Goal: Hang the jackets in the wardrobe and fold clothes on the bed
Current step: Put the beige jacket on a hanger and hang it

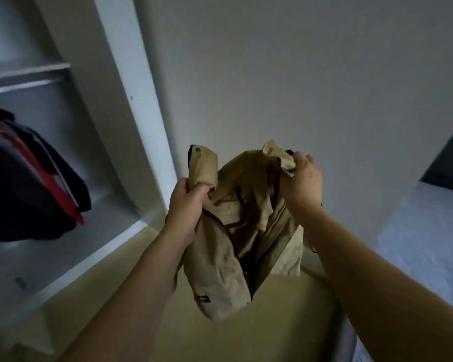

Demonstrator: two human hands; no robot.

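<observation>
A beige jacket (236,231) hangs crumpled in the air between my two hands, in front of a plain wall. My left hand (186,205) grips a bunched fold on its left side. My right hand (302,181) grips the fabric at the upper right, near the collar. A small dark label shows on the low left part of the jacket. The open white wardrobe (131,121) stands to the left, with a hanging rail (24,86) under a shelf. The bed (424,244), covered in a pale blue sheet, lies to the right.
A dark navy and red garment (32,178) hangs inside the wardrobe at the left. The yellowish floor (285,322) runs below the jacket. A dark object (450,163) sits at the far right edge above the bed.
</observation>
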